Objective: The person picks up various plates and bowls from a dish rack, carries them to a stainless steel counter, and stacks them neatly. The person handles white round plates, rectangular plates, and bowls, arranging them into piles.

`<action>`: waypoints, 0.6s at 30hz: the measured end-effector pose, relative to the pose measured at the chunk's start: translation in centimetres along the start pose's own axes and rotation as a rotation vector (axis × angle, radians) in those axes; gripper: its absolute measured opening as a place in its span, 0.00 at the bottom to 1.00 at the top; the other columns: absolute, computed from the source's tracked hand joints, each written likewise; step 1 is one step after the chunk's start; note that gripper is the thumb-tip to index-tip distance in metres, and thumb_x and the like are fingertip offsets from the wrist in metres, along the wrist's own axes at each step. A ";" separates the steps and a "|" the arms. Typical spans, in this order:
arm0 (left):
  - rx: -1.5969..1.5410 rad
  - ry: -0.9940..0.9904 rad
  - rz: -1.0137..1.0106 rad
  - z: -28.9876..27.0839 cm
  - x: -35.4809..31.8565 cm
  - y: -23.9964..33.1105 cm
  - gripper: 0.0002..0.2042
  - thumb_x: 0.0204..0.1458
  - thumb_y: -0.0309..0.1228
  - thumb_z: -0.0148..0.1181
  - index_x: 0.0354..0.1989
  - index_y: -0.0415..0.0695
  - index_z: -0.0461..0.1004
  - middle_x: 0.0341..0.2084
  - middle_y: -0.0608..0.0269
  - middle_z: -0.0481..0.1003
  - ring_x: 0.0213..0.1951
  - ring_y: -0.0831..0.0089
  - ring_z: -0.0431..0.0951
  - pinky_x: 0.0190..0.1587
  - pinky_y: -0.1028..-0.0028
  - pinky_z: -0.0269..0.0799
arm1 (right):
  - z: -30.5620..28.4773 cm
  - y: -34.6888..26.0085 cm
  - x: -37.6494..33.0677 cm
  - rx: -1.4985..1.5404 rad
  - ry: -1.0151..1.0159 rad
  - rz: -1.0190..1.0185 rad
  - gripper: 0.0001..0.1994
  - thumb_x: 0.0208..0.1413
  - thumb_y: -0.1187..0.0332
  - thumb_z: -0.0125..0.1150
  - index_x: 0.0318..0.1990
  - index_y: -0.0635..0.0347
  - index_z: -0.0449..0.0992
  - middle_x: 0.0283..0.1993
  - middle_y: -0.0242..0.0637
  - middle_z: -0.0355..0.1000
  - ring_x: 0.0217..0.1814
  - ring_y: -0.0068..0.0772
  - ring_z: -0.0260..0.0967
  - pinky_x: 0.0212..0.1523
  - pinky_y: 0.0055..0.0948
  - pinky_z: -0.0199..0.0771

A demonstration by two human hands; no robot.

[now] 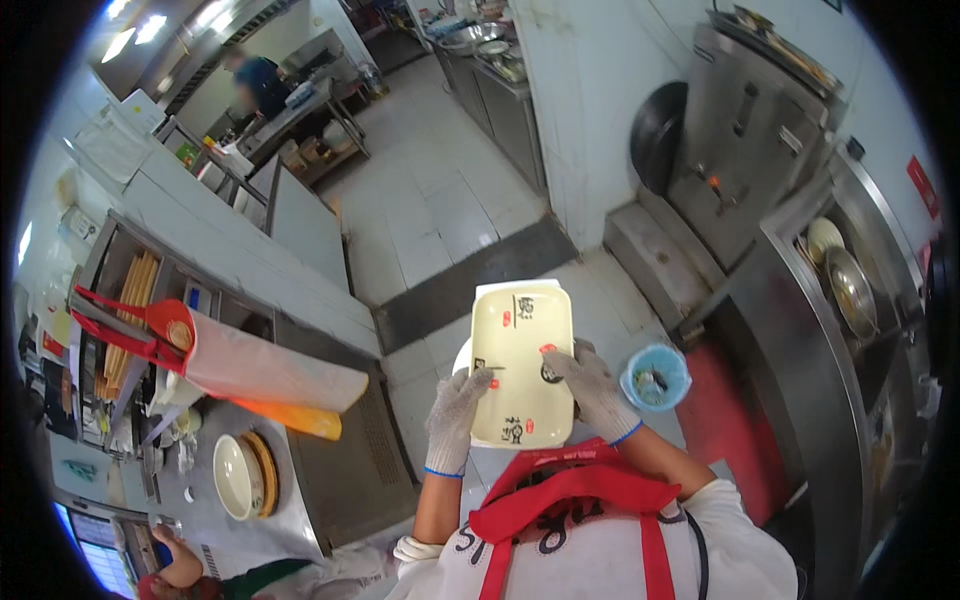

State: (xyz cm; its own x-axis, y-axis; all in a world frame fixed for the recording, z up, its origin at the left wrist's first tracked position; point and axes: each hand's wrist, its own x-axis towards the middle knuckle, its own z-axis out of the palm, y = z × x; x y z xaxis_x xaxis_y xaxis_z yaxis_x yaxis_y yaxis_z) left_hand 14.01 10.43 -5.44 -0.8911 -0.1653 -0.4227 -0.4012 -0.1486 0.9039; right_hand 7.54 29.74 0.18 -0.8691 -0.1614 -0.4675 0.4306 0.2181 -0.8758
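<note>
Tray [522, 395] between hands [598, 393]; bucket [656, 400] right; bowl [233, 478] left, seemingly on counter [300, 500].

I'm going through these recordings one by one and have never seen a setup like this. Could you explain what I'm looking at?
There is no machine here: a person works with their own two hands, in pale gloves. The single picture comes from a wide camera worn on the head, looking down, so straight edges bend near the dark rim. The left hand and right hand grip a cream rectangular tray from either side, thumbs over its face. Some white ware shows behind its edge. On the metal counter to the left sits a pale round bowl. A light blue bucket stands on the floor to the right. Another person is in the background.
</note>
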 end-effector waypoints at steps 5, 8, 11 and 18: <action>0.102 0.061 0.059 -3.4 9.1 2.4 0.24 0.52 0.51 0.53 0.37 0.38 0.76 0.30 0.51 0.69 0.33 0.66 0.72 0.40 0.68 0.66 | 3.8 -2.8 8.4 0.142 0.044 0.052 0.30 0.51 0.62 0.59 0.56 0.72 0.55 0.44 0.47 0.68 0.39 0.31 0.72 0.33 0.29 0.77; 0.005 -0.065 -0.004 -4.8 14.5 6.0 0.24 0.52 0.49 0.54 0.38 0.36 0.76 0.30 0.52 0.73 0.31 0.68 0.75 0.37 0.68 0.68 | 4.9 -3.2 15.3 0.107 0.090 -0.009 0.30 0.51 0.63 0.60 0.55 0.71 0.56 0.44 0.46 0.68 0.39 0.30 0.72 0.36 0.28 0.76; -0.071 0.047 0.042 -5.6 20.2 6.4 0.22 0.52 0.47 0.55 0.37 0.35 0.76 0.30 0.53 0.75 0.29 0.70 0.75 0.34 0.69 0.69 | 5.8 -5.1 21.5 0.119 0.026 0.007 0.29 0.51 0.63 0.60 0.55 0.72 0.57 0.44 0.45 0.68 0.39 0.30 0.71 0.38 0.28 0.76; -0.103 0.128 0.056 -11.1 35.8 9.4 0.16 0.53 0.39 0.56 0.38 0.35 0.75 0.26 0.59 0.75 0.28 0.75 0.73 0.31 0.74 0.67 | 10.8 -13.3 36.4 -0.177 0.008 -0.038 0.23 0.50 0.61 0.59 0.51 0.67 0.66 0.44 0.42 0.69 0.40 0.29 0.72 0.38 0.28 0.75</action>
State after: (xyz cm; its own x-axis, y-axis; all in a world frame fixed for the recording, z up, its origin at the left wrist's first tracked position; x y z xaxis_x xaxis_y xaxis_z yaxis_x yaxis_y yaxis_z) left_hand -19.25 -7.73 -12.84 -0.8744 -0.2985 -0.3824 -0.3214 -0.2339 0.9176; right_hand -27.16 10.57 -6.45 -0.8861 -0.1650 -0.4331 0.3489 0.3777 -0.8577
